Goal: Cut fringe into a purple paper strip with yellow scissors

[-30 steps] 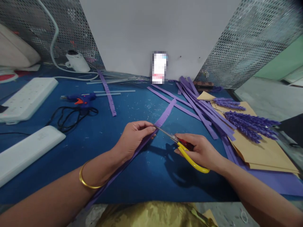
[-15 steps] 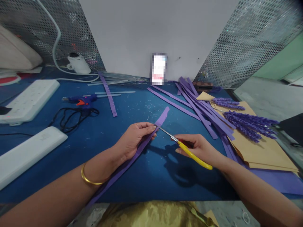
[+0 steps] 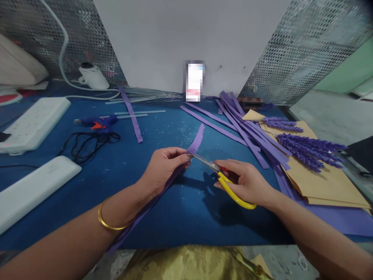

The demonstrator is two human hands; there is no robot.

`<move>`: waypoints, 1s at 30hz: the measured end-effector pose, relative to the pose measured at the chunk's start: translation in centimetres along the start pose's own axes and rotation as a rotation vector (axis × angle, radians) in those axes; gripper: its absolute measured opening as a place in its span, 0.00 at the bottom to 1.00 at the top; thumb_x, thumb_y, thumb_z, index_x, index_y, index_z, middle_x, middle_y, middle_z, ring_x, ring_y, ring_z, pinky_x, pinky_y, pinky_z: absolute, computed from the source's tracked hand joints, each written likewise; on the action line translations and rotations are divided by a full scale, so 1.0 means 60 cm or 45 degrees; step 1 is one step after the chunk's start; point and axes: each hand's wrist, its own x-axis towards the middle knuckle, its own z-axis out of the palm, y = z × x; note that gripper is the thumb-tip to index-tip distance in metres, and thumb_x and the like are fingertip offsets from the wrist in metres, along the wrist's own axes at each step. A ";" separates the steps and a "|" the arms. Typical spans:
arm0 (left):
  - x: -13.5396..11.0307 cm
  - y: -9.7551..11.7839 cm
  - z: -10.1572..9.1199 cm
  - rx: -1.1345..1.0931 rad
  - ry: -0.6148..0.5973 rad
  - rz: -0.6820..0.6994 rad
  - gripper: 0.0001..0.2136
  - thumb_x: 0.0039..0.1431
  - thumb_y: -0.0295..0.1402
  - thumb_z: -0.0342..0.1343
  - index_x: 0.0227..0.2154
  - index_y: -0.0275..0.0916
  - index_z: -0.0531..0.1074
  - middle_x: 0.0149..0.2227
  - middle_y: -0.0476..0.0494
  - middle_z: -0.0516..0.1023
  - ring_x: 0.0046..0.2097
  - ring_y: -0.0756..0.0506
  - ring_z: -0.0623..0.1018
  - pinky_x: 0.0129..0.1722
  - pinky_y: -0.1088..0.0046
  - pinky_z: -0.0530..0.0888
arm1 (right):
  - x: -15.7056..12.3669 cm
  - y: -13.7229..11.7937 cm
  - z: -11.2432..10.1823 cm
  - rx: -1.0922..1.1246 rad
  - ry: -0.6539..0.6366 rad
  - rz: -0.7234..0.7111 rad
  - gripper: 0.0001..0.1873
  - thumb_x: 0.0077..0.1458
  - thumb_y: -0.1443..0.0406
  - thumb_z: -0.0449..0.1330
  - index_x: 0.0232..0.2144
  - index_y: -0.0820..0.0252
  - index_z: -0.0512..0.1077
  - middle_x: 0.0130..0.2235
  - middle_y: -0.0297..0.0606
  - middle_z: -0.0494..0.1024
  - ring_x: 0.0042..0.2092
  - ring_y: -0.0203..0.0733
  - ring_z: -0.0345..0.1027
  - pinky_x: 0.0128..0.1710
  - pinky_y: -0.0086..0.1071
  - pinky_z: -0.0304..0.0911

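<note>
My left hand (image 3: 164,168) pinches a long purple paper strip (image 3: 196,143) above the blue table (image 3: 180,217). The strip runs back under my left forearm toward the table's near edge, and its free end sticks up past my fingertips. My right hand (image 3: 247,182) grips yellow-handled scissors (image 3: 230,188). Their blades point left and meet the strip's edge right at my left fingertips.
More purple strips (image 3: 241,128) lie fanned at the back right, beside finished purple paper lavender stems (image 3: 309,151) on brown paper sheets (image 3: 326,182). On the left are a blue glue gun (image 3: 97,122), a black cord (image 3: 84,144), white power strips (image 3: 32,120) and a lone purple strip (image 3: 132,116).
The free end of the strip beyond my left fingers has grown shorter as the strip slid back through my hand. The scissors stayed at its edge, and the strip end lifted slightly.
</note>
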 end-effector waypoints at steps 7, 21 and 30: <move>-0.002 0.002 0.001 0.050 0.037 0.055 0.07 0.47 0.34 0.69 0.27 0.36 0.81 0.24 0.48 0.77 0.28 0.51 0.73 0.31 0.75 0.69 | -0.002 0.002 -0.002 -0.003 -0.009 0.001 0.24 0.57 0.54 0.65 0.53 0.58 0.74 0.35 0.38 0.77 0.30 0.39 0.67 0.32 0.31 0.61; 0.003 -0.006 -0.002 -0.031 0.027 0.004 0.06 0.45 0.33 0.70 0.26 0.37 0.81 0.24 0.48 0.78 0.28 0.51 0.74 0.32 0.75 0.70 | -0.003 -0.002 -0.005 0.046 -0.028 -0.060 0.21 0.60 0.55 0.63 0.50 0.62 0.76 0.31 0.37 0.74 0.28 0.37 0.62 0.29 0.30 0.57; -0.001 0.002 0.000 -0.048 0.023 -0.035 0.07 0.47 0.35 0.70 0.27 0.37 0.82 0.25 0.47 0.79 0.28 0.51 0.75 0.32 0.76 0.71 | -0.003 -0.004 -0.005 0.009 -0.015 -0.060 0.19 0.60 0.56 0.62 0.49 0.61 0.76 0.28 0.34 0.71 0.27 0.36 0.61 0.28 0.29 0.55</move>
